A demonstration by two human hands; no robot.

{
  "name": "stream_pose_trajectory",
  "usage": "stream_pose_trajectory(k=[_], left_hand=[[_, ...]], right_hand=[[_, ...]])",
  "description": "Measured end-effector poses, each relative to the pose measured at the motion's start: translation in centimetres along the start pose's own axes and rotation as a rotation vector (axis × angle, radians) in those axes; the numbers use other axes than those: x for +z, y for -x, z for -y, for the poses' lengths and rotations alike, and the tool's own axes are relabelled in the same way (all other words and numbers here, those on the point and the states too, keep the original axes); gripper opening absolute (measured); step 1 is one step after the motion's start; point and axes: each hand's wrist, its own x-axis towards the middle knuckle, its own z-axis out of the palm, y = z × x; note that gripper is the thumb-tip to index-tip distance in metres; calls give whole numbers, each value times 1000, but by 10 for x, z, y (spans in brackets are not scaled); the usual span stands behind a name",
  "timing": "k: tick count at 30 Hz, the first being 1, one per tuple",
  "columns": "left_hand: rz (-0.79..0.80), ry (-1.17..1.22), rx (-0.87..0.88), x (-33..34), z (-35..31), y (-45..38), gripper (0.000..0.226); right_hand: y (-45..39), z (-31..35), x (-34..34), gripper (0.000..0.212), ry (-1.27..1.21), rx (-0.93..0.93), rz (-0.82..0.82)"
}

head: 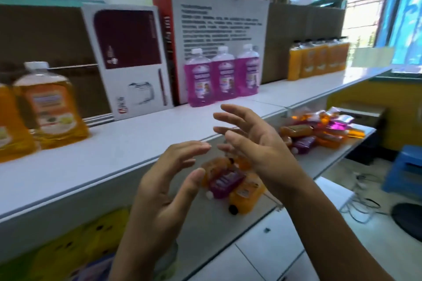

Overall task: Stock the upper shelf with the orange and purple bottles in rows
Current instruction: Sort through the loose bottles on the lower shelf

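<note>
The white upper shelf (127, 143) carries three purple bottles (222, 74) standing in a row at the middle. Two orange bottles (51, 105) stand at its left end, and a row of orange bottles (319, 58) at its far right. On the lower shelf (319, 162) lie loose orange and purple bottles: a small heap (235, 185) below my hands and a larger heap (324, 130) to the right. My left hand (169, 185) and my right hand (253, 141) hover in front of the upper shelf's edge, fingers spread, palms facing each other, holding nothing.
Boxes stand at the back of the upper shelf: a white and maroon box (130, 59), a tall white and red box (217, 27) and brown cartons (303, 29). Windows (388, 7) are at the right. A blue stool (406, 166) and cables lie on the floor.
</note>
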Motion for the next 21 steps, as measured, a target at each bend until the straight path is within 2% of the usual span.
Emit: stream_pose_trajectory(k=[2,5,9,12,17,21], left_hand=[[1,75,-39,34,6,-7,26],[-56,147,-50,84,8,-15,20],[-166,289,-149,152,13,-26,22],[-97,331,-235,205,19,-42,23],[-123,448,-143,304,19,-85,27],[-56,421,-81,389,11,-141,30]], right_hand=[[17,-4,-31,39,-142,57,-92],[40,-16,-76,35,-166,106,-271],[61,-42,-127,34,-56,165,-424],[73,-59,-168,36,28,179,-470],[81,-76,-245,37,118,185,-549],[68,-78,-312,38,195,166,-604]])
